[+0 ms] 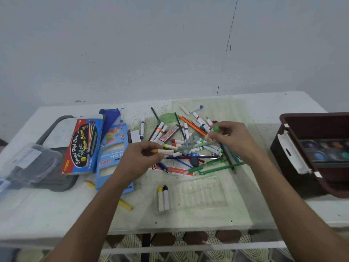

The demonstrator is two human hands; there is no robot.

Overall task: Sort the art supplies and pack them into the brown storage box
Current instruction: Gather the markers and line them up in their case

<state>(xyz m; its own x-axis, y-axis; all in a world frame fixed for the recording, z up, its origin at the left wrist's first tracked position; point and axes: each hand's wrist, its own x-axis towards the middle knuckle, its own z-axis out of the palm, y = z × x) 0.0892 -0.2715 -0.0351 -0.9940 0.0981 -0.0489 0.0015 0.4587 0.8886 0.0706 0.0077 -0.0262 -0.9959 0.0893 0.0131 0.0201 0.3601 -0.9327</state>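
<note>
The red-and-blue cardboard paint box reads "Special High Class Water Colours", "NIKKI"; the blue pencil carton beside it reads "NEON". The left hand pinches an orange-tipped white crayon; the right hand grips a green-capped marker over the scattered pile of markers and pencils. The brown plastic storage box sits far right, a paint palette inside.

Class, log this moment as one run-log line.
left hand: holds orange-tipped marker | right hand: holds green-capped marker | brown storage box: right
</note>
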